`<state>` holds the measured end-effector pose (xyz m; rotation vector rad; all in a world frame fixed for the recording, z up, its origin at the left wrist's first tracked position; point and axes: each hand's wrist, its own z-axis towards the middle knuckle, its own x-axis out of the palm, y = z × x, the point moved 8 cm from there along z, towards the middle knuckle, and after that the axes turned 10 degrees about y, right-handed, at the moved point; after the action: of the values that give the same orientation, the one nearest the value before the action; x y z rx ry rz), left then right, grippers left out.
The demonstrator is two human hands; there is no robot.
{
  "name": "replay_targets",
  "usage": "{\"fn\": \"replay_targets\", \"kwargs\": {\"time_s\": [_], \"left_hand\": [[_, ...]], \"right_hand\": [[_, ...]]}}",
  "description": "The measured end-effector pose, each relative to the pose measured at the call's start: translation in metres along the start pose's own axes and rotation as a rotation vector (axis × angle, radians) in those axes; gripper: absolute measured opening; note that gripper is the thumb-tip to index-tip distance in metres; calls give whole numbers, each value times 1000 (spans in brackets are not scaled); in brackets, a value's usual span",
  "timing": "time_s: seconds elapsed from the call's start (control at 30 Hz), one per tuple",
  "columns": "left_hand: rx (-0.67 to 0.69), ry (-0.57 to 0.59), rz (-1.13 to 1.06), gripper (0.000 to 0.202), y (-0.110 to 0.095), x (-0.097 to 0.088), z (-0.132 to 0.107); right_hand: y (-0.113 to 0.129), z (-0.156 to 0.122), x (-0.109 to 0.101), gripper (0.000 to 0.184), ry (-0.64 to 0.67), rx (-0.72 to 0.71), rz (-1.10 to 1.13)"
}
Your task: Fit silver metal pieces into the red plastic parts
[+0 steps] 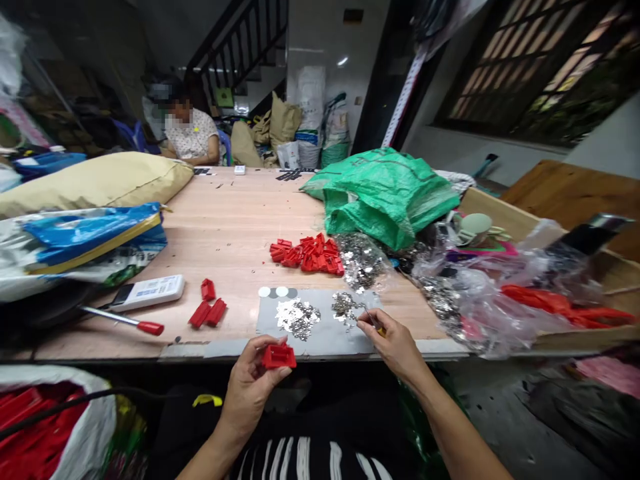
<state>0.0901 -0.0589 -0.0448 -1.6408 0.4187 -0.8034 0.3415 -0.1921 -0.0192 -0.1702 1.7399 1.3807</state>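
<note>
My left hand (249, 380) grips a hollow red plastic housing (279, 357) between thumb and fingers, its open side facing up, just in front of the table edge. At the right, my right hand (393, 340) is closed around a thin tool with a yellow part (381, 331); its narrow tip points toward a small pile of metal pieces (343, 305). A larger pile of shiny metal pieces (299, 319) lies beside that one on a grey mat (323, 342). Most of the tool is hidden by my fingers.
Loose red housings (208, 312) lie left of the mat; a heap of red housings (315, 255) sits behind it. A bag of metal pieces (363, 260), a green sack (385, 190) and a cluttered wooden tray (613, 277) occupy the right. A person (193, 137) sits across the table.
</note>
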Motion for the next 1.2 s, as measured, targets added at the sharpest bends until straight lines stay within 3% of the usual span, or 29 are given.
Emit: {"fn": "replay_targets", "kwargs": {"time_s": [0.2,0.43,0.93,1.2], "left_hand": [[115,-39,145,31,-13,0,0],[227,-19,315,34,-24,1,-6],[295,-7,412,34,-29,8,-9],[242,4,300,32,-20,7,-9]], "right_hand": [[68,-16,50,20,259,-151,158],[121,-22,80,13,326,-375,101],[126,-24,83,13,241,-469,51],[118,-19,89,22,408,-337,231]]}}
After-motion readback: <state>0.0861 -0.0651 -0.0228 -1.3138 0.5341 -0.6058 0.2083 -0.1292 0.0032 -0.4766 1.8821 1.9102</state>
